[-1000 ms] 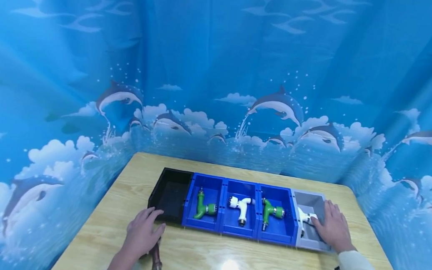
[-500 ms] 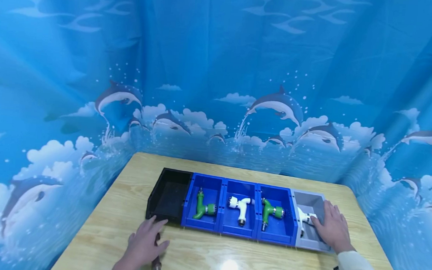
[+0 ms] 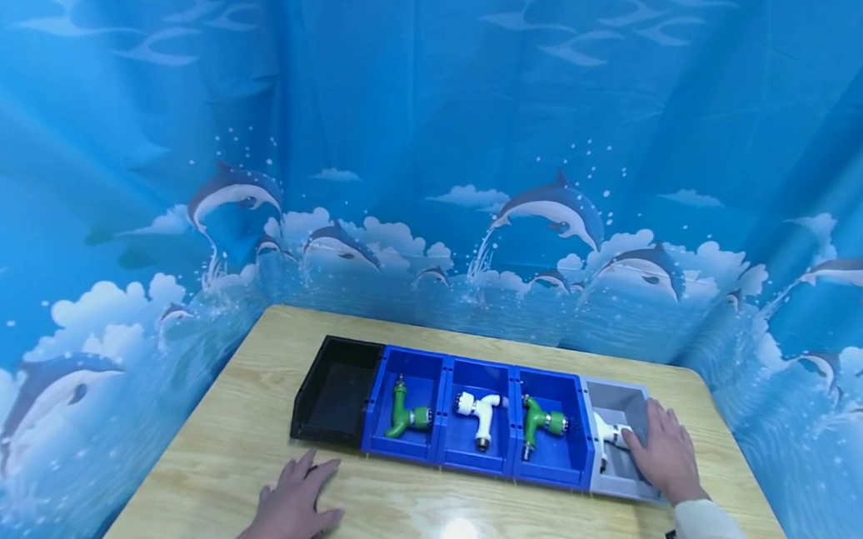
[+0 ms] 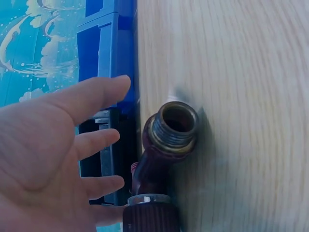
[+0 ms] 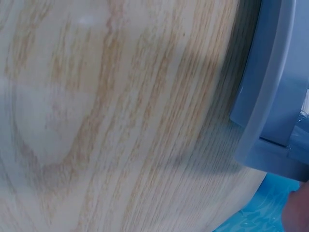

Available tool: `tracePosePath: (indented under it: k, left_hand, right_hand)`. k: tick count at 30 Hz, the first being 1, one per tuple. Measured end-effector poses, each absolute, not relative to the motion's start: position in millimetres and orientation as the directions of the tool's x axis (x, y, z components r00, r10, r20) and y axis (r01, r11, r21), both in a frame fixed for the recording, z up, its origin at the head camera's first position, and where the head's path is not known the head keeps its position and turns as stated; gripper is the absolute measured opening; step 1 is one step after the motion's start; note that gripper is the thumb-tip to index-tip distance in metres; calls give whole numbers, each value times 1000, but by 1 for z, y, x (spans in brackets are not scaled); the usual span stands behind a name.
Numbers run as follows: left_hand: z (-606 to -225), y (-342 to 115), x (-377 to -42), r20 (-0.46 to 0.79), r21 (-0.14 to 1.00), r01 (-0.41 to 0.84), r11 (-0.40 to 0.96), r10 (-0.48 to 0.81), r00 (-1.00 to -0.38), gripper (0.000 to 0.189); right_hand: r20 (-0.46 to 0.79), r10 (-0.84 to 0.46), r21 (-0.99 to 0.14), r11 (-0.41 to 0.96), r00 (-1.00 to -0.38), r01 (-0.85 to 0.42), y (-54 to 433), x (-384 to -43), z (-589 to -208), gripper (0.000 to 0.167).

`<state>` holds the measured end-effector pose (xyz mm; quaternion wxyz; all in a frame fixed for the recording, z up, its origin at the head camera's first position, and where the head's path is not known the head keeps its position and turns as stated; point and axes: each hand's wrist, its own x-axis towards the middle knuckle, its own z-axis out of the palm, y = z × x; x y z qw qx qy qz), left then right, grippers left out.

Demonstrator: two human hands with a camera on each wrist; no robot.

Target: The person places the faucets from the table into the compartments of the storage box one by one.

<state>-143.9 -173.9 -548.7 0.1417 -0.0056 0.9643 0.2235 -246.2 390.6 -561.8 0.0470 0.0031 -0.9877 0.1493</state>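
Note:
My left hand [image 3: 290, 506], fingers spread, hovers over a dark brown faucet [image 4: 152, 174] on the wooden table. Its threaded outlet faces the left wrist camera, and from the head the hand covers most of it. The fingers stand apart, beside the faucet rather than around it. At the far right, my right hand [image 3: 666, 457] rests along the right wall of a grey bin [image 3: 614, 392], with the thumb over the inside. A white faucet [image 3: 605, 430] lies in that bin, its end close to the thumb. The right wrist view shows the bin's outer edge and one fingertip [image 5: 297, 212].
Left of the grey bin, three blue bins [image 3: 484, 376] stand joined in a row, holding a green faucet [image 3: 400, 413], a white one and another green one. A black bin [image 3: 340, 393] ends the row at left. A dolphin-print curtain [image 3: 441, 136] surrounds the table.
My left hand has drawn back from the black bin's front edge toward me and slightly right, now covering more of the brown faucet. The right hand stays on the grey bin.

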Motion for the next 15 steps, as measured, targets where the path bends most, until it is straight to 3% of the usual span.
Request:
tracePosePath:
  k: [7,15]
  left_hand:
    - [-551,-176,-140,-242,424,-54,904,55,-969,70]
    - [-550,-176,-141,-336,422,-116,899,36,-941,66]
  right_hand:
    - [97,17,-301,954,-995,-13,391,-246,-563,79]
    - [91,28,-308,951,-995,-2,392,-247,-564,81]
